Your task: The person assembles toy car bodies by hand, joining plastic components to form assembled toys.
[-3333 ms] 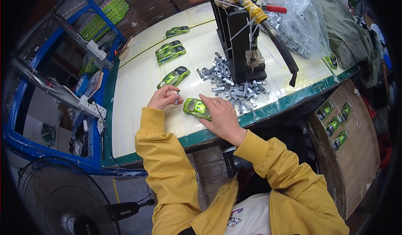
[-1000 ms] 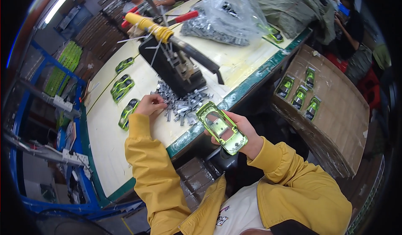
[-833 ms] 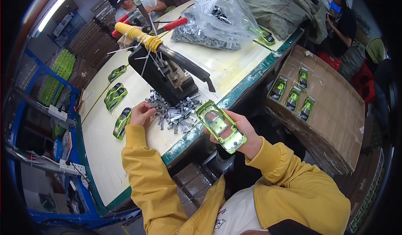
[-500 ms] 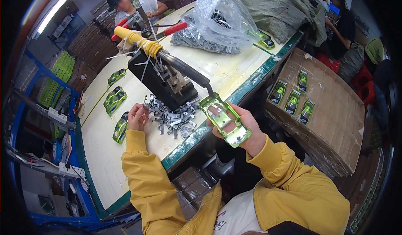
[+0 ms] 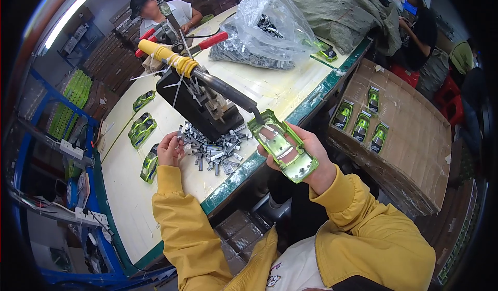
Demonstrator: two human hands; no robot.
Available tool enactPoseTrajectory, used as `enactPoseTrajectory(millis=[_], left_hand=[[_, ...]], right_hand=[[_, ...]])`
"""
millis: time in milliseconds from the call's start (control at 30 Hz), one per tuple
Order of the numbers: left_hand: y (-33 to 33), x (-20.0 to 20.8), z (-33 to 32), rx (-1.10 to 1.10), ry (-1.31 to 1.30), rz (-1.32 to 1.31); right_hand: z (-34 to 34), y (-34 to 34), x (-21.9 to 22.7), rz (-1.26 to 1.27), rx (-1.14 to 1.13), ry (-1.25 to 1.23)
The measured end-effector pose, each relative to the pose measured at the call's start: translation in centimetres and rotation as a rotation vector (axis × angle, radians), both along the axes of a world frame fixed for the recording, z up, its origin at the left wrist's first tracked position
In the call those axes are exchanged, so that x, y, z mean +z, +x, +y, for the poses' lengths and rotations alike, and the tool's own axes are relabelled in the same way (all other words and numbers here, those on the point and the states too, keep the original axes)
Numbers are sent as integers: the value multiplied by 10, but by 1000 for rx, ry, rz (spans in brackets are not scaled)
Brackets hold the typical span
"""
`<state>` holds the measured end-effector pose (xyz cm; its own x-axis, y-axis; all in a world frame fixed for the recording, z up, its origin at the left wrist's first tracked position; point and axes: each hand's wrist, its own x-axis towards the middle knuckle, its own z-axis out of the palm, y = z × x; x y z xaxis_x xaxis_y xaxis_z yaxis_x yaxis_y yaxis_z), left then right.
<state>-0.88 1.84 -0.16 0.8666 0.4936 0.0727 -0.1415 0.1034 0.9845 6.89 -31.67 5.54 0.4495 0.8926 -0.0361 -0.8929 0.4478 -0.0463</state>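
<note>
My right hand (image 5: 322, 166) grips a green toy car body shell (image 5: 300, 167) from beneath, its hollow underside turned up. The shell is tilted near the table's front edge, close to the tip of a dark metal lever. That lever belongs to a black hand press (image 5: 179, 98) with a yellow-wrapped handle (image 5: 168, 56). My left hand (image 5: 169, 149) pinches a small grey part (image 5: 180, 131) between thumb and fingers, just left of a loose pile of similar grey parts (image 5: 215, 151). Several green car shells (image 5: 142, 130) lie on the table to the left of that hand.
A clear plastic bag (image 5: 259, 36) of grey parts rests at the back, beside a grey-green sack (image 5: 332, 10). On the right, a large cardboard box (image 5: 410, 151) carries several green cars (image 5: 361, 126). Another person (image 5: 166, 13) sits across the table; others are at the far right.
The car shell in my right hand has tipped and shifted slightly right. My left hand stays beside the pile with the grey part. The view has shifted a little.
</note>
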Motion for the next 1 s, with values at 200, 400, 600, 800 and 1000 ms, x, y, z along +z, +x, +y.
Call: enactPoseTrajectory(millis=[200, 400, 600, 800, 1000], left_hand=[[0, -5, 4, -74, -73, -72], [-2, -3, 8, 25, -45, -51], [1, -10, 8, -25, -22, -17], [-1, -12, 16, -65, -43, 18], [2, -10, 11, -38, -43, 56]], right_hand=[[-5, 3, 0, 37, 8, 3], [-6, 3, 1, 46, 25, 24], [-7, 1, 6, 73, 22, 22], [-6, 0, 7, 74, 24, 28], [-6, 1, 7, 62, 26, 25]])
